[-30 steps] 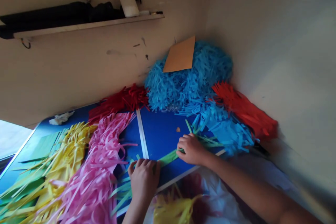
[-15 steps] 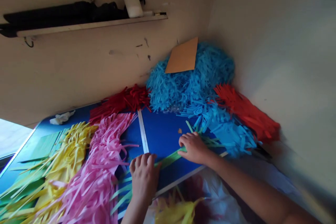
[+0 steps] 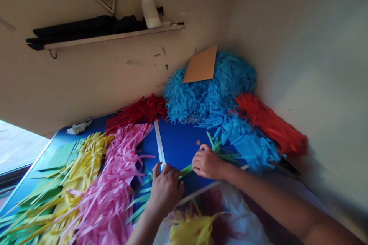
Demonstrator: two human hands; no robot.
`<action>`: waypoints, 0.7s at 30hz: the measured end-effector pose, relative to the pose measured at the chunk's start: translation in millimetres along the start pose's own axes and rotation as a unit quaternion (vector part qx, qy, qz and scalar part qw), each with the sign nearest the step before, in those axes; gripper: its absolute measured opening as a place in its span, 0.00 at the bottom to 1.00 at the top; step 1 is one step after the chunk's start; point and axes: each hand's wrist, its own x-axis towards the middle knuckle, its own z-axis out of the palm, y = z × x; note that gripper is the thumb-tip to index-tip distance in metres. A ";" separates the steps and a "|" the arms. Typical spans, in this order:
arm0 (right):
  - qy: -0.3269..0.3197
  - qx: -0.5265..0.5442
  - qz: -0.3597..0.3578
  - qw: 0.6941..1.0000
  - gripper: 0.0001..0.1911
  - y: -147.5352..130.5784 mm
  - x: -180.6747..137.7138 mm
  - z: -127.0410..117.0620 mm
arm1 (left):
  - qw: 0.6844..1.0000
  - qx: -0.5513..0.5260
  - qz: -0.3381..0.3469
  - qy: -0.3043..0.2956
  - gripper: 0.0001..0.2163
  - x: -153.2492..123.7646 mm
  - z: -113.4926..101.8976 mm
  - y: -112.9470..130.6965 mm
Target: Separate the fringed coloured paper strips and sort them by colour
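Observation:
A narrow band of green fringed tissue paper [image 3: 186, 170] stretches between my two hands just above the blue tabletop [image 3: 178, 138]. My left hand [image 3: 166, 187] has its fingers bent over the left part of the band, with loose green strips fanning out on its left side. The fingertips are partly hidden under the hand. My right hand [image 3: 207, 162] closes on the other part, its thumb and fingers drawn together. Behind it, more green strips spread toward the blue fringed paper [image 3: 247, 138].
Pink fringed paper [image 3: 115, 176], yellow fringed paper [image 3: 89, 160] and green sheets [image 3: 61, 157] lie on the left. A blue fringed pile [image 3: 186, 95] carries an orange card [image 3: 201, 65]. Red fringes [image 3: 273, 126] lean by the wall. A shelf [image 3: 115, 37] holds a white bottle [image 3: 151, 11].
The view has shifted slightly left and up. My hands have drawn nearer each other, and the green band between them looks shorter and narrower. My right hand's fingers have curled in more.

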 end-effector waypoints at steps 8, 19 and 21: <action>0.005 -0.061 0.013 0.998 0.08 -17.2 -3.9 -5.8 | 0.997 0.032 -0.007 0.064 0.11 -18.0 24.1 -11.4; 0.047 0.147 0.175 0.972 0.07 15.0 -20.1 6.4 | 0.985 -0.120 -0.108 0.066 0.11 -32.9 31.7 -30.3; 0.038 0.148 0.186 0.971 0.06 14.0 -17.3 3.8 | 0.984 -0.115 -0.121 0.058 0.11 -30.6 29.4 -27.2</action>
